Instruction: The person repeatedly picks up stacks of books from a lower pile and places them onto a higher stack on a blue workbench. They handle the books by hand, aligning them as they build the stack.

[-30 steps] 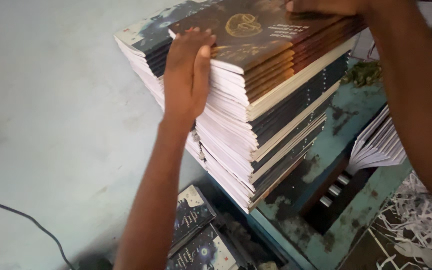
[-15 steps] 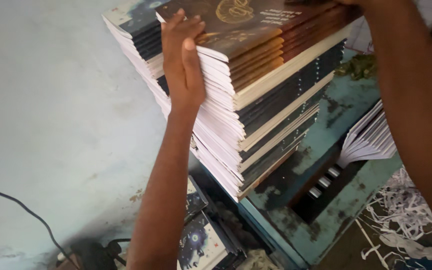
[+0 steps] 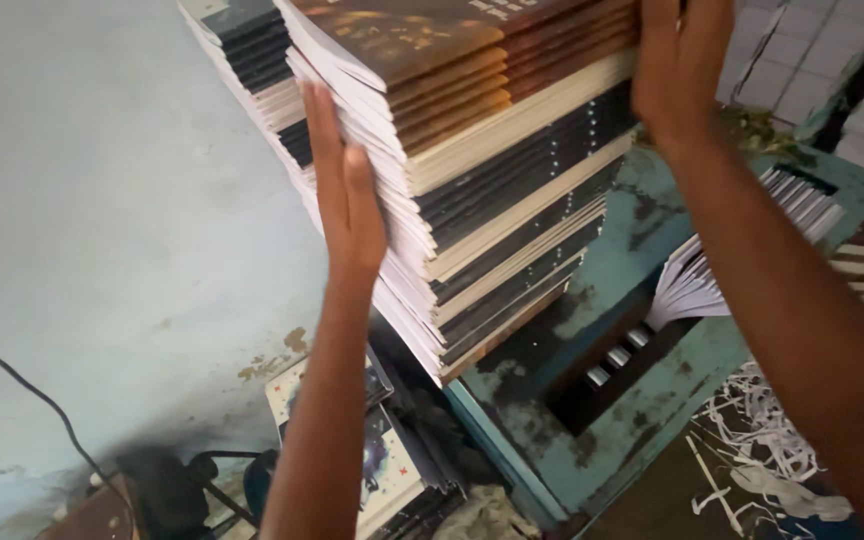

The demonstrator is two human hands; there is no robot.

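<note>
Pale wall (image 3: 82, 200) fills the left of the frame; a teal desk (image 3: 652, 250) carries a tall book stack (image 3: 472, 180) at upper centre. Left hand (image 3: 347, 190) lies flat, fingers straight, against the stack's left side. Right hand (image 3: 677, 70) presses its right side near the top edge, nothing gripped. Loose books (image 3: 382, 460) lie at bottom centre.

Probably a print bindery workshop: stacked booklets (image 3: 472, 190), worn teal machine table (image 3: 602, 400), paper trimmings (image 3: 762, 450).

Paper shreds (image 3: 752, 440), black cable (image 3: 22, 385), loose booklets (image 3: 387, 455) below green table (image 3: 652, 250).
</note>
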